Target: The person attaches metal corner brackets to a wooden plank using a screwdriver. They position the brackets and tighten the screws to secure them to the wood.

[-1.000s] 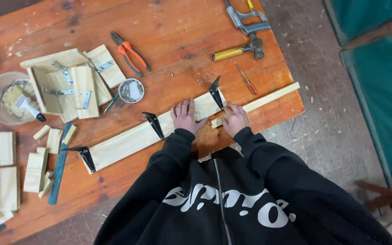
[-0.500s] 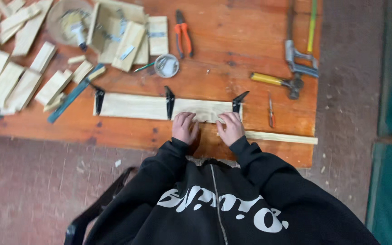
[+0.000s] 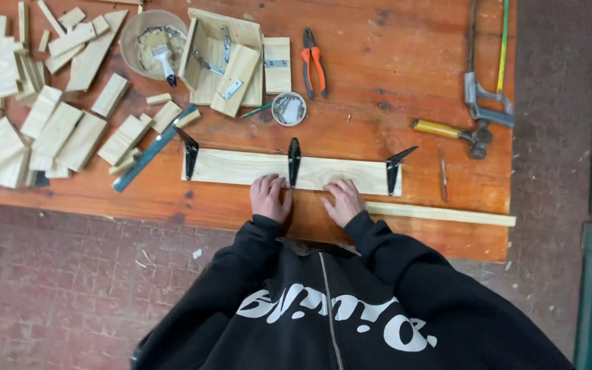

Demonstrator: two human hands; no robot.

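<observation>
While both palms press flat, fingers spread and gripping nothing, the left hand (image 3: 270,196) and right hand (image 3: 342,201) steady a pale plank (image 3: 255,168) on the orange workbench (image 3: 392,82), three black brackets (image 3: 294,161) standing across it. Fastening seems the step in hand; it would call for the hammer (image 3: 450,133) lying nearby.

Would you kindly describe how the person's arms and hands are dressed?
Both arms wear long black sleeves of a zipped hooded top with white lettering on the chest. The left hand and right hand are bare, with no gloves, rings or watch visible.
</observation>
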